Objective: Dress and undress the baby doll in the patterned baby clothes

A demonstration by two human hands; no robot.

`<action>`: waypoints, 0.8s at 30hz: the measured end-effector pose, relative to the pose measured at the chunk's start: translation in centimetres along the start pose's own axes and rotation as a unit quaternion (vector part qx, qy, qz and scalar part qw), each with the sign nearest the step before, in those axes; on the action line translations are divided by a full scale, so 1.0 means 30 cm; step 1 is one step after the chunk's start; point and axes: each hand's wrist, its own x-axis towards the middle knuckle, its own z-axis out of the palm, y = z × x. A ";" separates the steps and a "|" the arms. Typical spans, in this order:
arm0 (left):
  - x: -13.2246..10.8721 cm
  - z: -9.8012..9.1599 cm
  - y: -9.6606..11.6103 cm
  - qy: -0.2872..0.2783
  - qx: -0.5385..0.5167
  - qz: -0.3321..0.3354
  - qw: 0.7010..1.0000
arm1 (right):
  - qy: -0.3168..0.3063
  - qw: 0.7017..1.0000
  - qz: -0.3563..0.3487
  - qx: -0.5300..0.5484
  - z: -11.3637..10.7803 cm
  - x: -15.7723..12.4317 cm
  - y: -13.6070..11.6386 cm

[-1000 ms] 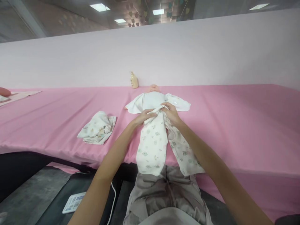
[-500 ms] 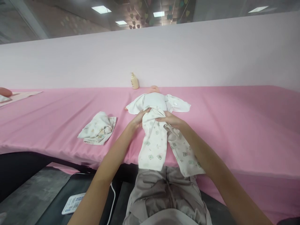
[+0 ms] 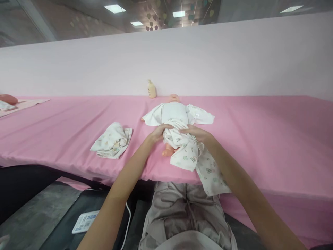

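A baby doll (image 3: pixel 174 98) lies on its back on the pink-covered table, head toward the wall, in a white top (image 3: pixel 174 111) with its sleeves spread wide. White baby pants (image 3: pixel 185 152) with small printed figures are bunched over its lower body, one leg trailing over the table's front edge. My left hand (image 3: pixel 159 132) is closed on the waist of the pants at the doll's side. On the other side my right hand (image 3: pixel 195 132) grips the gathered cloth. One bare foot (image 3: pixel 168 150) of the doll shows below the pants; the rest of its legs are hidden.
Left of my arms lies a folded printed garment (image 3: pixel 112 140) on the pink sheet (image 3: pixel 260 139). A pump bottle (image 3: pixel 151 89) stands by the white wall (image 3: pixel 166 59). At the far left is part of another doll (image 3: pixel 8 99). A black chair seat holds a white labelled object (image 3: pixel 85 221).
The near leg of the pants has been drawn up and swung right, uncovering the doll's foot. Both hands still hold the cloth at the waist.
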 end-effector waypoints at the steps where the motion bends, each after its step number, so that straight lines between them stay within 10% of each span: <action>1: 0.005 0.002 -0.004 0.002 -0.017 0.000 1.000 | -0.021 1.000 0.003 -0.020 -0.004 -0.007 0.000; 15: -0.021 0.001 0.022 -0.061 0.155 -0.023 0.986 | 0.116 0.991 -0.050 0.053 0.030 -0.011 -0.020; 24: -0.019 -0.033 0.002 -0.061 0.083 0.046 0.994 | -0.124 0.985 0.008 -0.115 -0.013 -0.049 -0.020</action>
